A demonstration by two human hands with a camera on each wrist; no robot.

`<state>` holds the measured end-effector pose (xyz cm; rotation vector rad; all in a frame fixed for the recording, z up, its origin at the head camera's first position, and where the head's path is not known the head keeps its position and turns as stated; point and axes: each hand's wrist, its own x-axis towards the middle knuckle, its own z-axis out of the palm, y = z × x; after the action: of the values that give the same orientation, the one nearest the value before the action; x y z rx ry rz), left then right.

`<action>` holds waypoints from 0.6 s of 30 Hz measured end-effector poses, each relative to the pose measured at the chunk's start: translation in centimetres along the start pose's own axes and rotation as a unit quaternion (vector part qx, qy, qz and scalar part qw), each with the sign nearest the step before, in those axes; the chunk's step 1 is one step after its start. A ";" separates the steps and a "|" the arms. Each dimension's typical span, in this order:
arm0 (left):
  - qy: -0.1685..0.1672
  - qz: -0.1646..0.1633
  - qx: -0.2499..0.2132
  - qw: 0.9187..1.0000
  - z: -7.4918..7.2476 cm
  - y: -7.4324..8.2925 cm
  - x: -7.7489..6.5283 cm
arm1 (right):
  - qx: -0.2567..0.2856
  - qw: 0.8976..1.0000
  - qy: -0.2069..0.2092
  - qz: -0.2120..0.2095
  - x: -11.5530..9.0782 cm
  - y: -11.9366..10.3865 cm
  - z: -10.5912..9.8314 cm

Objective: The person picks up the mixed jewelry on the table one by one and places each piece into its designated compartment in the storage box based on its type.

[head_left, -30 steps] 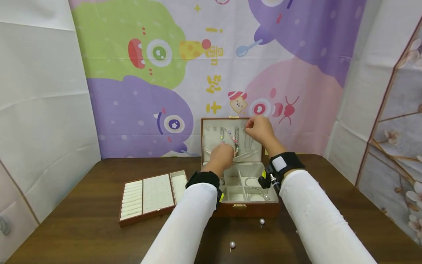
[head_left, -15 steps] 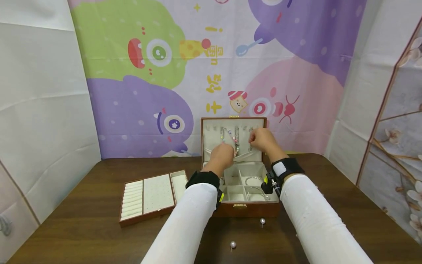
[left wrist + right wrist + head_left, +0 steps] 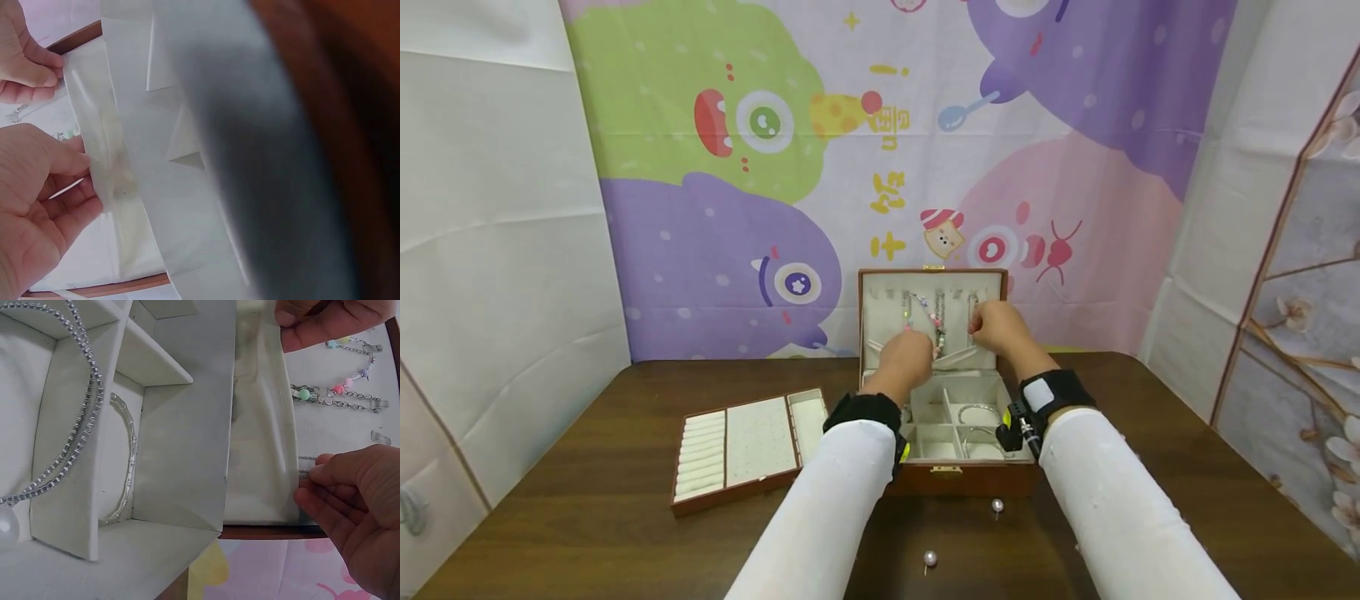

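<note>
My left hand (image 3: pixel 906 360) pinches the upper edge of the cream fabric pocket (image 3: pixel 103 125) inside the raised lid of a brown jewelry box (image 3: pixel 962 481). At the pocket's other side, my right hand (image 3: pixel 1000 327) pinches a thin silver chain (image 3: pixel 306 459) between thumb and fingers. That chain hangs from a clear hook at the lid's right, its lower end by the pocket edge. Between the hands, beaded chains (image 3: pixel 340 388) with pastel beads hang on the lid lining, their lower ends tucked behind the pocket.
Silver bangles (image 3: pixel 130 462) lie in the box's divided compartments, one ending in a pearl (image 3: pixel 7 528). A lift-out tray (image 3: pixel 762 442) with ring rolls stands on the table's left. Two pearl-headed pins (image 3: pixel 930 558) lie in front of the box. A printed cloth (image 3: pixel 715 275) hangs behind.
My right hand has come down and slightly right from the lid's hooks, and the silver chain now hangs straight on a hook farther right. The left hand stays at the pocket.
</note>
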<state>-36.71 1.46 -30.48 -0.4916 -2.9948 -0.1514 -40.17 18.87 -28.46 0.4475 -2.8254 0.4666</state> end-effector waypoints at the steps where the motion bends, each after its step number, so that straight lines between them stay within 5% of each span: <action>1: 0.000 -0.001 0.001 1.000 0.0 0.0 0.0 | -0.001 1.000 0.002 -0.003 0.0 0.0 0.0; 11: -0.003 0.018 0.007 1.000 -0.3 -0.1 0.1 | 0.032 0.999 0.026 -0.031 -0.4 0.5 -0.2; 18: 0.001 0.050 0.004 0.999 -0.2 -0.4 0.0 | 0.061 0.997 0.004 -0.045 -1.2 0.5 -0.6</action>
<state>-36.79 1.03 -30.32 -0.6381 -2.9589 -0.1317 -39.05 19.81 -28.39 0.5923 -2.7648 0.6216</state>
